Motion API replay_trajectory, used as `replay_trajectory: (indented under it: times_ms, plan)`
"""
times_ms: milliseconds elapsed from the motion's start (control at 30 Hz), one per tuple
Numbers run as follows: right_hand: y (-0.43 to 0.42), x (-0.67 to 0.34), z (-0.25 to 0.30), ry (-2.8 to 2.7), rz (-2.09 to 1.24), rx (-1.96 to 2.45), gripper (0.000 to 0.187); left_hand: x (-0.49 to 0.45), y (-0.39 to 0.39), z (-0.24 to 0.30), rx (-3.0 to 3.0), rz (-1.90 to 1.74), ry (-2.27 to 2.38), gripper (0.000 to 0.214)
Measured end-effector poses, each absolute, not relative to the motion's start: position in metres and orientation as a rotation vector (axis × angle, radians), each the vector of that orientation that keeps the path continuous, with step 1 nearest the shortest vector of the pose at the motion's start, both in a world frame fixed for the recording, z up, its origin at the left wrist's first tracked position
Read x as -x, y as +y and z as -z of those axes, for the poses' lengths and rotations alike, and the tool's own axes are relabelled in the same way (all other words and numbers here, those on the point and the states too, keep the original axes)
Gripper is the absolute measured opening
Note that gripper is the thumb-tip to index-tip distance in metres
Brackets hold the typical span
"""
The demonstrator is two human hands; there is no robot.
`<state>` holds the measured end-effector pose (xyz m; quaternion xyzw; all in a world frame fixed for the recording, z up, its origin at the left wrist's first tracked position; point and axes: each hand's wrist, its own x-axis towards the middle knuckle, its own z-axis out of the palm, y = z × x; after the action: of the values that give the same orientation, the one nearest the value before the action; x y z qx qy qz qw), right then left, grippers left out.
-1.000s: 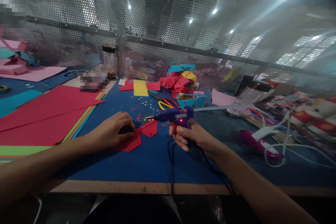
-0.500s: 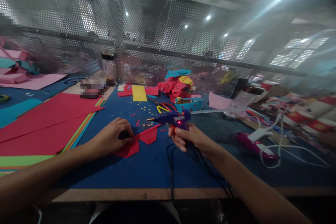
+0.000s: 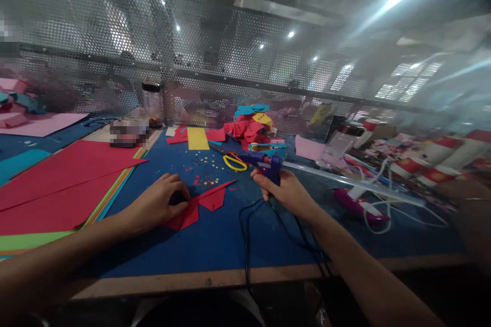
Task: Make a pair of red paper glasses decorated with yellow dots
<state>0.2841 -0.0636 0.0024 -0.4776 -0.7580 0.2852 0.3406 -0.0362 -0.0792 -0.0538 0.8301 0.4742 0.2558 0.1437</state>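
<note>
Blue worktop (image 3: 184, 253) carried folded red paper (image 3: 215, 200) near its front edge; the left hand (image 3: 159, 204) touched it, finger grip unclear; the right hand (image 3: 286, 191) clamped its fingers round a glue gun (image 3: 270, 163), whose cord (image 3: 244, 253), draped over that edge, could have snagged.

No text can be read: the label (image 3: 264, 165) on the glue gun (image 3: 273, 167) is too small, the marks (image 3: 437, 175) on the cups (image 3: 411, 164) right of it blurred.

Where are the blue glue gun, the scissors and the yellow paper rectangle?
Blue glue gun (image 3: 271, 164): head view, on the rear of its body.
Scissors (image 3: 235, 169): head view, on the yellow handle loop.
Yellow paper rectangle (image 3: 198, 139): head view, middle of its face.
</note>
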Motion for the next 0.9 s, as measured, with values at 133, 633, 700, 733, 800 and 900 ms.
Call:
replay_trajectory:
  times_ms: [133,633,700,733,800,900]
  plan:
    - [-0.068,-0.302,-0.003,-1.898,-0.204,1.589,0.04,0.037,-0.078,0.055,-2.422,-0.736,1.335,0.013]
    - [-0.073,-0.338,0.01,-1.829,0.282,2.374,0.042,0.038,-0.077,0.059,-2.472,-0.74,1.344,0.017]
    - [-0.07,-0.34,0.015,-1.854,0.282,2.391,0.04,0.038,-0.077,0.06,-2.47,-0.75,1.346,0.018]
    - [-0.069,-0.341,0.017,-1.864,0.285,2.398,0.039,0.037,-0.077,0.06,-2.472,-0.753,1.344,0.018]
    - [-0.068,-0.341,0.02,-1.884,0.298,2.41,0.038,0.037,-0.077,0.06,-2.477,-0.751,1.339,0.018]
    - [-0.066,-0.34,0.021,-1.911,0.322,2.431,0.037,0.037,-0.077,0.059,-2.483,-0.741,1.33,0.018]
